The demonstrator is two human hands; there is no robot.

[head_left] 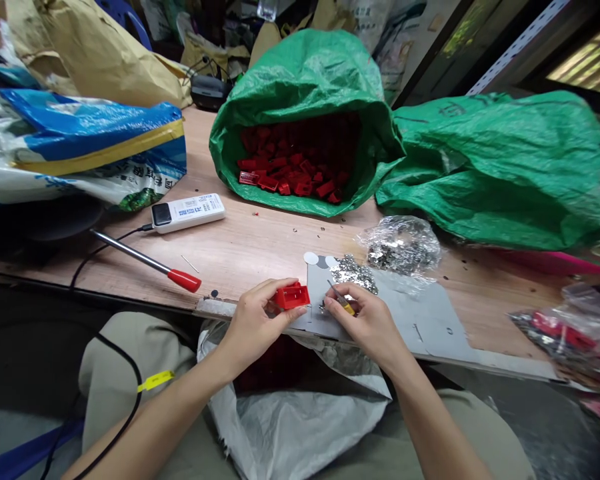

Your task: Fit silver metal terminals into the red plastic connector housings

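1. Held a hollow, open-sided red plastic box (294, 295) in the left hand (257, 319), pinched between thumb and fingers, just beside the left edge of a flat grey board (433, 317).
2. Grasped a slim, metal-shafted tool with a yellow-and-black handle (349, 309) in the right hand (365, 319), above the board and apart from the box. Could not tell whether also pinching a small metal piece.
3. Risked, by loosening the left pinch, dropping the box into the open greyish-white sack (300, 427) below the table edge.
4. Risked scattering the heap of small, shiny silver metal pieces (354, 273) by brushing it with the right knuckles.
5. Risked jabbing the left thumb through a slip of the tool on smooth plastic.
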